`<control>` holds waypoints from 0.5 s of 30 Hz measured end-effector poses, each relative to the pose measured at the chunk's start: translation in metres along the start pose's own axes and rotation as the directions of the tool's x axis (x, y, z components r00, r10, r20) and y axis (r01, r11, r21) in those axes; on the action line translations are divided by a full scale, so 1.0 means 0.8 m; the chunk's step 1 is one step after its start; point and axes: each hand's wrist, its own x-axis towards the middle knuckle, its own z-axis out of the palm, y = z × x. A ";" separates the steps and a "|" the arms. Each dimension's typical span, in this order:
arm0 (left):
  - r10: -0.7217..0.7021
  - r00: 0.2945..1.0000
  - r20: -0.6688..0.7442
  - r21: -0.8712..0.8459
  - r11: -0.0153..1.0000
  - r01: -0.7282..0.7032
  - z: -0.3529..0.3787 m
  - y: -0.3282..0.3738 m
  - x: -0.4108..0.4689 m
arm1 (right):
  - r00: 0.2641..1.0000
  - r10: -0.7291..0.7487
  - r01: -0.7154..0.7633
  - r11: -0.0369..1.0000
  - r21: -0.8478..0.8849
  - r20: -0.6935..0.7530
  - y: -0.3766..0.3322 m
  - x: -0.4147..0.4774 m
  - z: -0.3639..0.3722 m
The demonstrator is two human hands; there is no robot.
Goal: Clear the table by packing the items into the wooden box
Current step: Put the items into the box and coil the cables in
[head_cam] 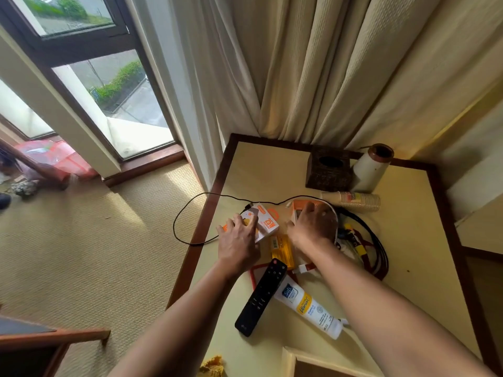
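Reaching in, both arms (190,317) over table (272,170), box (329,170) waiting at far edge by curtain (313,63), barely started: remote (262,297), tube (310,308), cables (378,248), cups (353,201) all left out, left hand (238,238) gripping white carton (268,223), right hand (313,224) splayed on orange carton (298,206), grip unclear.

"25W" on white-orange box (268,223); "Vitamin C" on white tube (310,308); faint LG logo on black remote (262,295).
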 end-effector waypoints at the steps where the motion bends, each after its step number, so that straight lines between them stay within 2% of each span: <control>1: 0.003 1.000 0.005 0.000 1.000 -0.003 0.001 -0.001 0.002 | 1.000 0.024 -0.024 0.999 0.026 0.011 -0.002 0.003 -0.001; 8: 0.026 1.000 0.016 -0.055 0.998 -0.025 -0.020 -0.004 0.009 | 0.992 0.103 -0.121 0.923 0.366 0.066 0.003 0.002 -0.050; 11: 0.012 0.998 0.058 -0.067 0.998 -0.008 -0.050 0.002 0.013 | 0.971 0.082 -0.201 0.787 0.583 0.224 0.018 0.006 -0.086; 15: -0.023 0.994 0.106 -0.161 0.986 0.040 -0.101 0.013 0.008 | 0.936 -0.070 -0.231 0.618 0.751 0.346 0.042 -0.018 -0.134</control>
